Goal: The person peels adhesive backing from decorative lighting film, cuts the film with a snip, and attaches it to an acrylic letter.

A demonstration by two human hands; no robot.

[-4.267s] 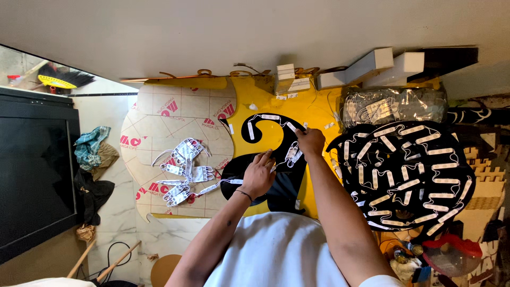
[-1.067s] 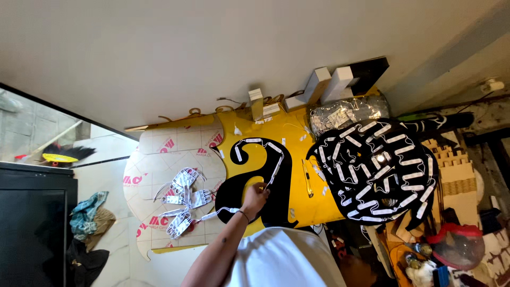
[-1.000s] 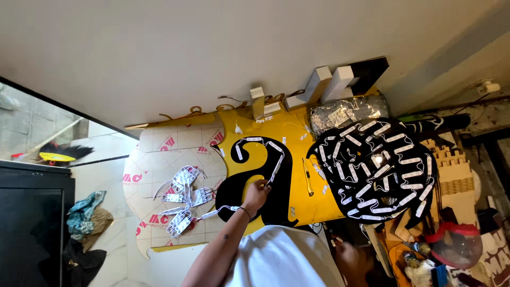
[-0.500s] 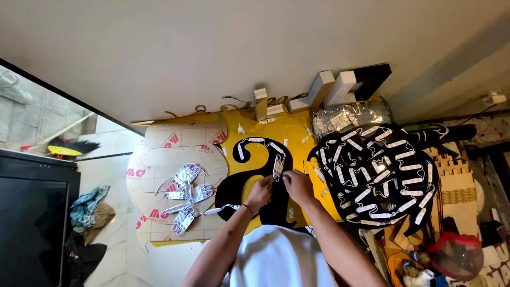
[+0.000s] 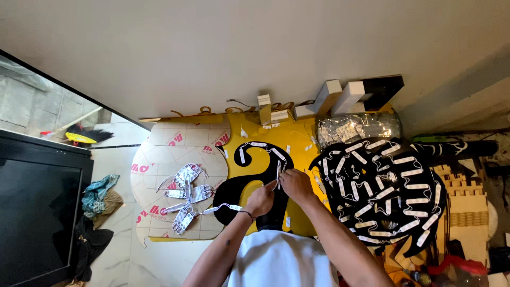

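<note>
I see both hands over the black curl [image 5: 249, 191], a flat cut-out shaped like a hook that lies on the yellow sheet [image 5: 305, 143]. The right hand [image 5: 295, 183] and left hand [image 5: 260, 199] meet at its inner edge, pinching a white strip [image 5: 278, 174] between fingertips; both hands look closed on it, though the exact finger hold is too small for me to make out.

Progress, as I judge it: about 4 white strips already sit along the curl's upper arc, while its lower body is bare black, so most of this piece is left. The black panel [image 5: 382, 191] to the right is fully covered with strips and wiring, so it looks finished. A loose chain of strips [image 5: 186, 194] waits on the pale board [image 5: 175, 159] to the left, one wire trailing toward the left hand.

The held strip's long axis runs away from me, roughly up the frame, tilted slightly left, following the curl's edge.
</note>
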